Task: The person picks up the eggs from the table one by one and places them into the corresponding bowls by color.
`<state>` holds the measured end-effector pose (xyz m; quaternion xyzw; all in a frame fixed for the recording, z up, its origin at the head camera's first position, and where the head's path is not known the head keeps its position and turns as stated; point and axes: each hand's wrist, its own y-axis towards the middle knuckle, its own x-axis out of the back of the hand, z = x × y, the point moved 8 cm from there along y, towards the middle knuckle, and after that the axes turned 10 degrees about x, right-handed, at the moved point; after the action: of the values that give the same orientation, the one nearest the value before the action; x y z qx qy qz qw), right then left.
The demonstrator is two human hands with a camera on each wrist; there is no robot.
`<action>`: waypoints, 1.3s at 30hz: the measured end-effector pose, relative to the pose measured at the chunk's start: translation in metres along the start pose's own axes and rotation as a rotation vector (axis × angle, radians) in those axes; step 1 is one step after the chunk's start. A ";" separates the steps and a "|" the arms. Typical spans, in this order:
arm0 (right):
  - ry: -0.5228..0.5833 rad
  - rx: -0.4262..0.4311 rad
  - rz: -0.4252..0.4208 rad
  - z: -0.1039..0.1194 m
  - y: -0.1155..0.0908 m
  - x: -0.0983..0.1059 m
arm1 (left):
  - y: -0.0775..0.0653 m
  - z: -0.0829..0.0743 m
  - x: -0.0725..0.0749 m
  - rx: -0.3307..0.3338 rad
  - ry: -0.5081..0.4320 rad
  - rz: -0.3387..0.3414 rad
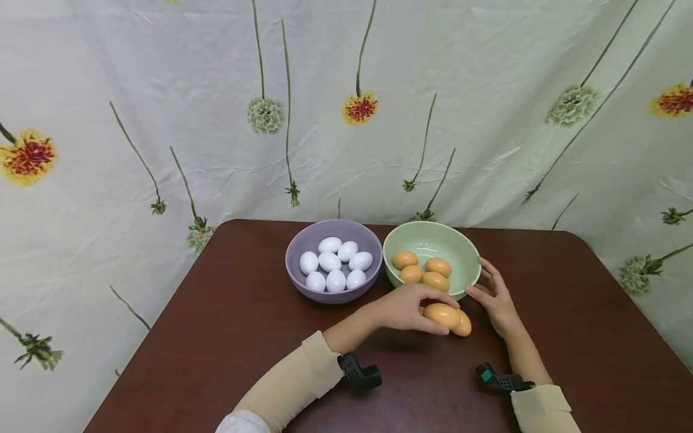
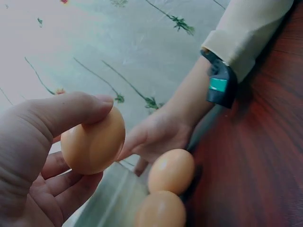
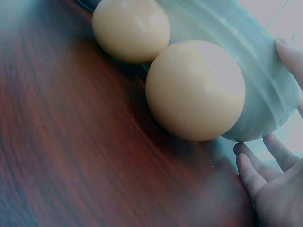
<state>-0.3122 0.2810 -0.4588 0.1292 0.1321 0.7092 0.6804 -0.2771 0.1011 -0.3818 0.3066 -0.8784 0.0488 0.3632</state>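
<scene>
My left hand pinches a brown egg between thumb and fingers, just in front of the green bowl. Beside the bowl, two other brown eggs rest on the table; in the head view the held egg and left hand partly hide them. Several brown eggs lie inside the green bowl. On the bowl's right side, my right hand touches the outer wall and rim with spread, nearly straight fingers and thumb. The tips of its fingers meet the bowl low down.
A purple bowl with several white eggs stands just left of the green bowl. Both bowls sit near the back edge of the dark brown table. Behind it hangs a flower-patterned cloth.
</scene>
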 end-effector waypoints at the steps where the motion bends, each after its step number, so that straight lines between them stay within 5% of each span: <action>1: 0.000 -0.002 0.000 0.000 0.000 0.000 | 0.001 -0.001 0.003 0.000 -0.005 -0.005; 20: 0.000 -0.007 -0.006 -0.003 0.000 0.002 | 0.025 0.018 0.042 0.074 -0.036 -0.156; 29: -0.010 -0.022 -0.010 -0.004 0.000 0.002 | 0.030 0.040 0.045 0.161 -0.080 -0.196; 39: 0.010 -0.003 -0.010 -0.003 0.001 0.002 | 0.034 0.052 0.041 0.229 -0.058 -0.168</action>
<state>-0.3139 0.2829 -0.4615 0.1239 0.1354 0.7065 0.6835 -0.3508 0.0916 -0.3875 0.4196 -0.8486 0.1093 0.3031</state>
